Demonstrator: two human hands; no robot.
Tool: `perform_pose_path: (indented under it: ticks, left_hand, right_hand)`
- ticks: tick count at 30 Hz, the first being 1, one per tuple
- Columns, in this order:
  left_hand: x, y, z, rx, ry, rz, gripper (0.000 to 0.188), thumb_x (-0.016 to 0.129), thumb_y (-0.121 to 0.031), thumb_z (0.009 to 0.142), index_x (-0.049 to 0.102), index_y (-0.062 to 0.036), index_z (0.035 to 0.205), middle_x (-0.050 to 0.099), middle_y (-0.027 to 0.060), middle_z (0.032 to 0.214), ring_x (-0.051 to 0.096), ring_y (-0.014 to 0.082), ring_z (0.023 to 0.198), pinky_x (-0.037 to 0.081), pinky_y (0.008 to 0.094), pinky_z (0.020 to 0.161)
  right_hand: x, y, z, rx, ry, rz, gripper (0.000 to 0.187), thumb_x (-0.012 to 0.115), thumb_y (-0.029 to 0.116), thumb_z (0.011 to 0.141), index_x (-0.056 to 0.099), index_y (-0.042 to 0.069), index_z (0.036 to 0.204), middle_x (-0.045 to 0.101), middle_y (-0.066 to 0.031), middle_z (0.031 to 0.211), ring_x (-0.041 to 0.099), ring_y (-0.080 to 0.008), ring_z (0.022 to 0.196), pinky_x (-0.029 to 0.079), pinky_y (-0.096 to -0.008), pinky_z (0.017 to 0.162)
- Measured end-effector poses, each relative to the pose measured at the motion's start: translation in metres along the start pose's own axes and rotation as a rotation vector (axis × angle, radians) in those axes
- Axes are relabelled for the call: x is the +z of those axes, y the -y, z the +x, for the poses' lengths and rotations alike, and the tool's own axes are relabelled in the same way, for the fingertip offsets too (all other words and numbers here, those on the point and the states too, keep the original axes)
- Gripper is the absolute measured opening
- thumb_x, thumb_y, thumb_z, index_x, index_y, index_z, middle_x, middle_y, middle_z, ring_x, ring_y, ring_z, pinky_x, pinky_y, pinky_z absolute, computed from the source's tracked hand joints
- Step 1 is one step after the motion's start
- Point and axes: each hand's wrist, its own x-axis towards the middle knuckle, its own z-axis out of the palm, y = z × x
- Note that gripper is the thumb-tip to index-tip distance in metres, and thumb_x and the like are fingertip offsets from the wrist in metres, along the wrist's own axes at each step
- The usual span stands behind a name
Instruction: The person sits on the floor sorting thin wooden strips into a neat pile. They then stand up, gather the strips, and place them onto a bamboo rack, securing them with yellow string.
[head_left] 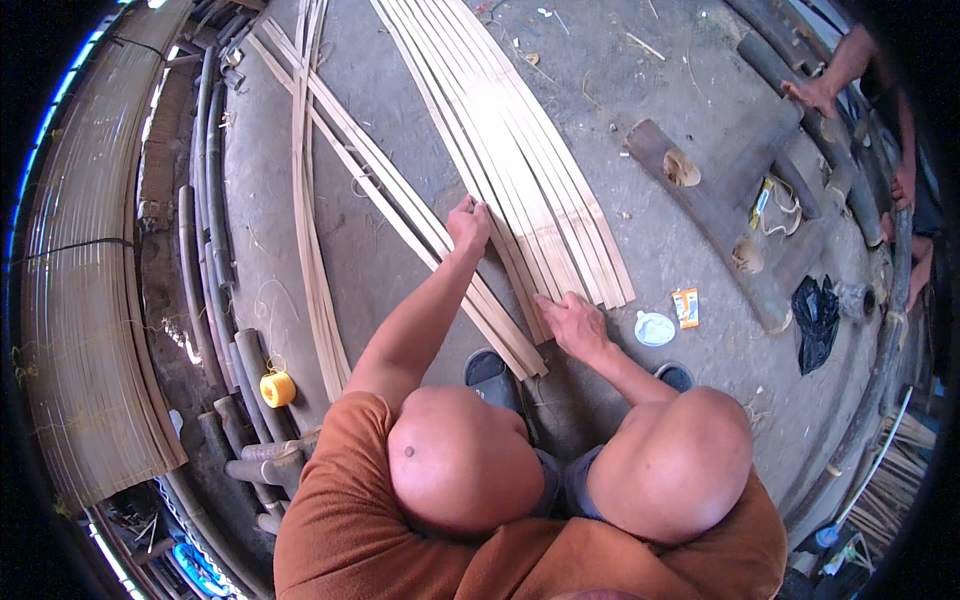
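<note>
Long pale bamboo strips [500,130] lie side by side on the floor in a fan running away from me. My left hand [468,226] is closed at the left edge of this fan, with the fingertips pinching the outer strip. Close to the near ends, my right hand [578,326] has its fingers bent around the same outer strip [520,285], the index finger resting on it. Part of that grip is hidden. Left of the fan, a narrow bundle of strips [400,215] slants under my left forearm and crosses another bundle [312,240] farther left.
Bamboo poles [215,190] and a yellow twine roll [277,389] lie at left, beside a rolled slat mat [85,260]. At right are a bamboo frame [715,225], a black plastic bag [817,322], an orange packet [686,308] and another person's hand [815,95].
</note>
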Motion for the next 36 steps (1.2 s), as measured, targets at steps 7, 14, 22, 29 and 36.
perform_pose_path:
  ticks: [7, 14, 22, 29, 36]
  left_hand:
    - [-0.006, -0.013, -0.006, -0.055, 0.06, -0.06, 0.044, 0.061, -0.021, 0.093, 0.06, -0.004, 0.133, 0.071, 0.0215, 0.11, 0.07, 0.0287, 0.099, 0.052, 0.0358, 0.087]
    - [0.003, 0.008, 0.011, -0.27, -0.027, -0.325, 0.026, 0.047, -0.017, 0.095, 0.062, 0.0022, 0.103, 0.069, 0.0167, 0.088, 0.069, 0.0263, 0.077, 0.054, 0.0384, 0.069]
    - [-0.092, -0.08, 0.004, 0.014, -0.241, -0.797, 0.023, 0.052, -0.024, 0.1, 0.059, -0.0021, 0.102, 0.056, 0.0033, 0.074, 0.056, 0.0127, 0.057, 0.049, 0.0307, 0.05]
    - [-0.118, -0.017, -0.006, -0.122, -0.188, -0.724, 0.02, 0.053, -0.021, 0.1, 0.057, -0.0024, 0.104, 0.059, 0.0052, 0.082, 0.061, 0.0137, 0.061, 0.049, 0.0279, 0.047]
    - [-0.096, 0.0, -0.006, -0.363, -0.224, -0.812, 0.02, 0.052, -0.021, 0.1, 0.056, -0.0013, 0.103, 0.057, 0.0036, 0.076, 0.058, 0.012, 0.056, 0.044, 0.0271, 0.041]
  right_hand:
    - [-0.005, -0.001, 0.002, 0.001, -0.022, 0.051, 0.036, 0.061, 0.02, 0.092, 0.065, 0.024, 0.128, 0.056, -0.0108, 0.085, 0.061, -0.0305, 0.081, 0.052, -0.0443, 0.069]
    - [0.005, 0.021, 0.005, -0.128, -0.101, -0.068, 0.045, 0.073, 0.023, 0.084, 0.057, 0.009, 0.124, 0.057, -0.015, 0.095, 0.062, -0.0351, 0.087, 0.051, -0.0468, 0.073]
    - [0.011, 0.022, 0.007, -0.056, -0.025, -0.031, 0.05, 0.069, 0.017, 0.082, 0.05, 0.002, 0.126, 0.054, -0.022, 0.108, 0.059, -0.0418, 0.097, 0.051, -0.0504, 0.082]
    - [0.006, 0.021, 0.013, -0.061, -0.126, 0.187, 0.043, 0.06, 0.013, 0.079, 0.049, 0.001, 0.12, 0.059, -0.0214, 0.103, 0.061, -0.0424, 0.091, 0.051, -0.0501, 0.08]
    - [-0.03, 0.05, 0.019, 0.203, 0.07, 0.513, 0.046, 0.057, 0.023, 0.097, 0.046, -0.002, 0.134, 0.066, -0.016, 0.068, 0.068, -0.0324, 0.062, 0.054, -0.0422, 0.061]
